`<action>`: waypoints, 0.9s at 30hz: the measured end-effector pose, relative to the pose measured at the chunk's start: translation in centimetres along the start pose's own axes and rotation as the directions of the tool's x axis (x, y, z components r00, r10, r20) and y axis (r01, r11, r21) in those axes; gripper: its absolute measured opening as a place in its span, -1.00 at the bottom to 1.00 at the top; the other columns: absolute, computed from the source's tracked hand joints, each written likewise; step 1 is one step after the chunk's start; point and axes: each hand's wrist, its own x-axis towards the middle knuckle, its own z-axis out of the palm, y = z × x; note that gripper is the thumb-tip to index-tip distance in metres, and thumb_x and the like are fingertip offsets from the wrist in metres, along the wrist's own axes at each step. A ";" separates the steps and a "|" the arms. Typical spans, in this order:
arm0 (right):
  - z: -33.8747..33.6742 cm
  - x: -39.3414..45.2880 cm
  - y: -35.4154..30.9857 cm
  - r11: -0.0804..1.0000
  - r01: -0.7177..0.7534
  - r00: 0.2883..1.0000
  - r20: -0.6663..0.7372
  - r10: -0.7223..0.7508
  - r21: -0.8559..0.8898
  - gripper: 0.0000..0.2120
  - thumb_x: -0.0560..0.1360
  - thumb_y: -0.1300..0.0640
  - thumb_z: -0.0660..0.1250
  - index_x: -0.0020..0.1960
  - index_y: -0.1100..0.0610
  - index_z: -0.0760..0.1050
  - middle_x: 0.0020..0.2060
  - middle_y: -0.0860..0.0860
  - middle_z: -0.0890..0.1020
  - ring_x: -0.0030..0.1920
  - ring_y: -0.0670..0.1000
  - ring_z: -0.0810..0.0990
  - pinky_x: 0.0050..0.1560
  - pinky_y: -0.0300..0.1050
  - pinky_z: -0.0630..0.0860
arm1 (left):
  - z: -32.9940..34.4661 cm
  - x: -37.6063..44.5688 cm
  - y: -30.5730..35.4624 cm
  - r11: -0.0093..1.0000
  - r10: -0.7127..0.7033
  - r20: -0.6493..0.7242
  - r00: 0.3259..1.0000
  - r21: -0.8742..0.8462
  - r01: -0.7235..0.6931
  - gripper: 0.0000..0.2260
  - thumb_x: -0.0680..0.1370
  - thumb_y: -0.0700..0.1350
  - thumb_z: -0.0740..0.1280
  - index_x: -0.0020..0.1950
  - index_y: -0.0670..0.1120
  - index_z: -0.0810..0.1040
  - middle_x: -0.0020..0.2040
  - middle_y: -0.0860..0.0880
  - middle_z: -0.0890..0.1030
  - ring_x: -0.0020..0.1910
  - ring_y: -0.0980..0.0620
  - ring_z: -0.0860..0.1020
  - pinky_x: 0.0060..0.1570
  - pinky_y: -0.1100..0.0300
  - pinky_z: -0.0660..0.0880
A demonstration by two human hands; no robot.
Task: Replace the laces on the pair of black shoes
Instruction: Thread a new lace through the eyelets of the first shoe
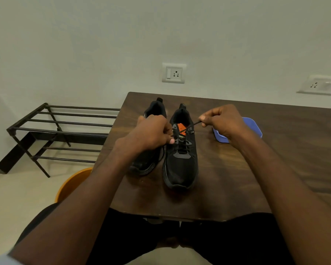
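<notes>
Hands first: our right hand (221, 121) pinches the black lace (189, 127) end, drawn taut up from the right shoe (181, 165); our left hand (151, 133) pinches lace at its eyelets. Both shoes stand on the counter (256, 169), left shoe (153, 111) just beside, blue dish (254, 127) behind our right hand.

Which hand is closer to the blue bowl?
The right hand. It is just in front of the blue bowl, covering part of it, pinching a lace. The left hand is farther away, beyond the shoe being laced.
</notes>
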 end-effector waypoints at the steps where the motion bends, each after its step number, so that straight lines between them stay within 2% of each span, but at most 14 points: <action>1: 0.1 -0.1 -0.2 1.000 0.000 0.999 0.038 0.001 -0.017 -0.88 0.59 0.24 0.42 -0.07 0.13 0.72 -0.28 -0.01 0.72 -0.28 -0.23 0.59 -0.23 -0.29 0.41 | 0.3 -0.1 0.3 0.998 0.027 -0.015 1.000 -0.056 -0.028 -0.82 0.54 0.14 0.46 0.02 0.06 0.66 -0.09 0.12 0.66 0.02 0.11 0.56 0.33 -0.09 0.33; 3: 0.4 -0.6 -0.7 0.998 0.016 0.986 0.170 -0.006 -0.058 -0.85 0.60 0.24 0.40 -0.04 0.08 0.72 -0.24 0.02 0.74 -0.32 -0.18 0.56 -0.35 -0.29 0.36 | 1.0 -0.2 1.1 0.953 0.067 -0.105 0.992 -0.287 -0.095 -0.73 0.54 0.18 0.45 0.11 0.05 0.66 -0.10 0.09 0.68 -0.06 0.09 0.62 0.14 0.00 0.55; 4: 0.6 -0.8 -1.0 0.997 0.035 0.975 0.220 -0.020 -0.067 -0.88 0.59 0.23 0.42 -0.04 0.08 0.72 -0.23 0.04 0.74 -0.32 -0.15 0.57 -0.38 -0.28 0.36 | 1.2 -0.2 1.5 0.913 0.065 -0.152 0.986 -0.389 -0.121 -0.75 0.56 0.13 0.45 0.13 0.01 0.66 -0.13 0.04 0.70 -0.11 0.07 0.66 0.01 0.07 0.61; 5: 0.8 -1.0 -1.2 0.998 0.051 0.972 0.233 -0.038 -0.049 -0.93 0.56 0.23 0.45 -0.04 0.10 0.71 -0.24 0.05 0.73 -0.34 -0.14 0.58 -0.42 -0.28 0.36 | 1.4 -0.1 1.8 0.873 0.057 -0.186 0.981 -0.467 -0.140 -0.80 0.58 0.05 0.45 0.12 -0.02 0.67 -0.17 0.01 0.72 -0.15 0.07 0.69 -0.08 0.13 0.63; 7: 1.2 -1.1 -1.2 0.997 0.063 0.988 0.136 -0.067 0.034 -0.98 0.52 0.26 0.49 -0.07 0.17 0.70 -0.27 0.05 0.72 -0.39 -0.18 0.60 -0.46 -0.35 0.38 | 1.6 0.1 1.8 0.814 0.020 -0.189 0.982 -0.567 -0.126 -0.92 0.59 -0.13 0.45 0.05 -0.11 0.69 -0.27 0.00 0.72 -0.29 0.16 0.68 -0.24 0.33 0.56; 9: 1.3 -0.7 -0.8 0.997 0.067 0.998 0.013 -0.068 0.049 -0.94 0.50 0.28 0.51 -0.12 0.15 0.69 -0.28 0.01 0.71 -0.36 -0.20 0.62 -0.43 -0.39 0.42 | 1.8 0.2 1.4 0.812 -0.012 -0.154 0.988 -0.579 -0.080 -0.96 0.58 -0.19 0.46 -0.05 -0.14 0.69 -0.31 -0.01 0.71 -0.39 0.24 0.62 -0.29 0.43 0.49; 12: 1.5 -0.5 -0.4 1.000 0.020 0.999 0.046 -0.020 0.008 -0.89 0.51 0.28 0.50 -0.16 0.11 0.68 -0.29 -0.02 0.71 -0.29 -0.14 0.64 -0.37 -0.29 0.46 | 2.1 0.2 1.1 0.821 -0.040 -0.123 0.992 -0.570 -0.038 -0.93 0.58 -0.18 0.46 -0.09 -0.13 0.69 -0.28 -0.02 0.73 -0.35 0.25 0.64 -0.22 0.37 0.53; 16: 2.4 -0.1 -0.1 0.997 0.013 0.995 0.102 -0.005 -0.070 -0.88 0.55 0.29 0.44 -0.01 0.09 0.67 -0.16 0.04 0.72 -0.23 -0.07 0.66 -0.37 -0.23 0.51 | 2.4 0.5 1.3 0.788 -0.098 -0.134 0.986 -0.616 -0.005 -0.93 0.60 -0.27 0.39 -0.03 -0.15 0.66 -0.21 -0.08 0.72 -0.32 0.14 0.67 -0.25 0.32 0.60; 18: 3.0 0.2 0.3 0.995 0.001 0.997 0.077 0.007 -0.103 -0.83 0.56 0.28 0.42 0.11 0.08 0.65 -0.08 0.07 0.71 -0.19 -0.05 0.65 -0.33 -0.19 0.55 | 2.6 0.5 1.5 0.765 -0.138 -0.122 0.983 -0.643 0.028 -0.87 0.61 -0.33 0.33 0.03 -0.14 0.64 -0.20 -0.10 0.69 -0.40 0.13 0.63 -0.40 0.38 0.51; 20: 3.7 0.6 0.9 0.971 0.034 0.999 0.046 -0.024 -0.236 -0.77 0.56 0.19 0.44 0.21 0.05 0.63 0.03 0.04 0.69 -0.07 0.00 0.66 -0.12 -0.05 0.64 | 2.9 0.6 1.5 0.776 -0.179 -0.155 0.972 -0.629 0.043 -0.87 0.62 -0.30 0.33 0.04 -0.15 0.66 -0.21 -0.09 0.68 -0.49 0.20 0.56 -0.47 0.41 0.43; 22: 4.6 0.8 1.4 0.917 0.060 0.998 0.029 -0.053 -0.394 -0.74 0.54 0.04 0.47 0.21 0.04 0.60 0.05 0.00 0.64 0.00 0.04 0.65 0.04 0.06 0.65 | 3.4 0.9 1.5 0.810 -0.189 -0.232 0.954 -0.586 0.018 -0.88 0.63 -0.22 0.36 -0.03 -0.12 0.69 -0.26 -0.05 0.68 -0.51 0.23 0.53 -0.43 0.39 0.47; 24: 5.5 0.8 1.6 0.884 0.039 0.999 0.011 -0.038 -0.465 -0.73 0.50 -0.04 0.49 0.14 0.05 0.59 -0.03 0.04 0.67 -0.07 0.06 0.66 -0.01 0.07 0.66 | 3.9 1.2 1.4 0.848 -0.171 -0.296 0.940 -0.529 -0.012 -0.87 0.63 -0.18 0.39 -0.07 -0.06 0.72 -0.29 0.03 0.66 -0.46 0.23 0.54 -0.39 0.40 0.50; 27: 5.9 1.0 1.6 0.879 0.004 0.999 -0.038 -0.025 -0.477 -0.80 0.46 0.00 0.49 0.02 0.07 0.64 -0.18 0.05 0.68 -0.16 0.04 0.66 -0.18 -0.04 0.64 | 4.5 1.3 1.6 0.901 -0.107 -0.355 0.929 -0.430 -0.060 -0.89 0.61 -0.17 0.41 -0.03 -0.05 0.75 -0.30 0.13 0.63 -0.41 0.28 0.55 -0.35 0.43 0.50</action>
